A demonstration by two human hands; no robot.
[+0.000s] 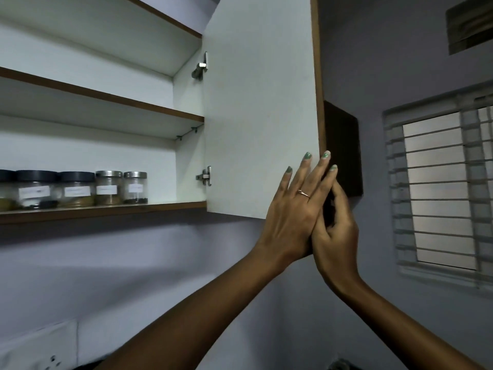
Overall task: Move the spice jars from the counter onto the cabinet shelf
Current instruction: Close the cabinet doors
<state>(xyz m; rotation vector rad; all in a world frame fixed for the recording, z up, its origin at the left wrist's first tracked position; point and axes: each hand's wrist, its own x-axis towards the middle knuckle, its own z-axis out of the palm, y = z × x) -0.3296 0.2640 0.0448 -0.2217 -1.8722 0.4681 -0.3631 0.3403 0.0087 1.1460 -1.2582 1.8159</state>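
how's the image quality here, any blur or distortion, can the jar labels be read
Head view: dim, bluish light; wide-angle lens bows the window bars and shelf edges. The spice jars look soft, labels unreadable. The left hand and right hand at the cabinet door edge are fairly sharp; the socket in the corner is smeared.

Bare forearms, no sleeves; left hand [290, 209] with green-painted nails and thin ring on one finger; right hand [336, 231] unadorned.
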